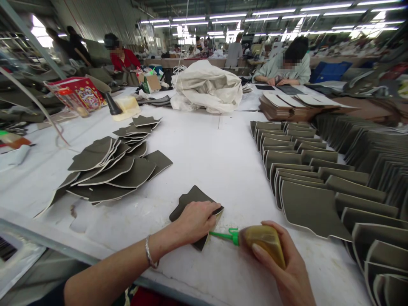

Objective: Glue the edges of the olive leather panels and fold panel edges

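Observation:
My left hand [198,221] presses on a dark olive sheet piece [194,196] with a pale underside. Its fingers are bent over the piece's right edge, and the thumb is partly hidden. My right hand [288,259] is wrapped around a squeeze bottle [263,239] of amber liquid, tilted on its side. The bottle's green nozzle [223,235] points left, its tip close to the piece's edge beneath my left hand. Whether the tip touches it I cannot tell. Left of my hands lies a loose heap of similar olive pieces [117,172].
Overlapping rows of olive pieces [310,208] stretch along the right of the white table [219,157]. Behind them sit stacked brown sheets [277,108]. At the back are a white cloth bundle [207,87], a red bag [78,94] and a black-handled brush [113,104]. Co-workers sit across the table.

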Available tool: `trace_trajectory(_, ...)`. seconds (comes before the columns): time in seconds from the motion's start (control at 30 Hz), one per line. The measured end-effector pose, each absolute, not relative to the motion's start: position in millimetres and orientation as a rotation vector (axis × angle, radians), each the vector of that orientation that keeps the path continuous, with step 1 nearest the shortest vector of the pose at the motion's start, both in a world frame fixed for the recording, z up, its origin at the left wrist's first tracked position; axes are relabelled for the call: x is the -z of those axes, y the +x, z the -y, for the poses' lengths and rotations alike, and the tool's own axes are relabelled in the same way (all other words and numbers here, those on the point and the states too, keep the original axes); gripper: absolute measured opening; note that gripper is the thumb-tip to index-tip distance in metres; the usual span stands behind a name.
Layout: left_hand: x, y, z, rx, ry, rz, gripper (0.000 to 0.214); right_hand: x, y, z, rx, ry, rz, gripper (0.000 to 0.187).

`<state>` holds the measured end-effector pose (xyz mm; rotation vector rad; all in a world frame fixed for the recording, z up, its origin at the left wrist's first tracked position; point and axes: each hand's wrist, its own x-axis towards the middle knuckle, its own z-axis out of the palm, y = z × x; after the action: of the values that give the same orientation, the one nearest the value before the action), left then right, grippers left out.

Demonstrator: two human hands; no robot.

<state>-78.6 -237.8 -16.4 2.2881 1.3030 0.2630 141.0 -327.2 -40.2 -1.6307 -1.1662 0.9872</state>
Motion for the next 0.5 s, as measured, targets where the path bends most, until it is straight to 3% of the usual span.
trace_trajectory(0.33,19,-78,239,-0.295,2.19,-1.371,0.045,33,133,342,-1.211,-1.59,0.985,0.063)
trace_trajectory(0.5,6,-77,242,-0.407,1.996,-1.395,0.041,29,151,349,-1.537,-1.306,0.437,0.069)
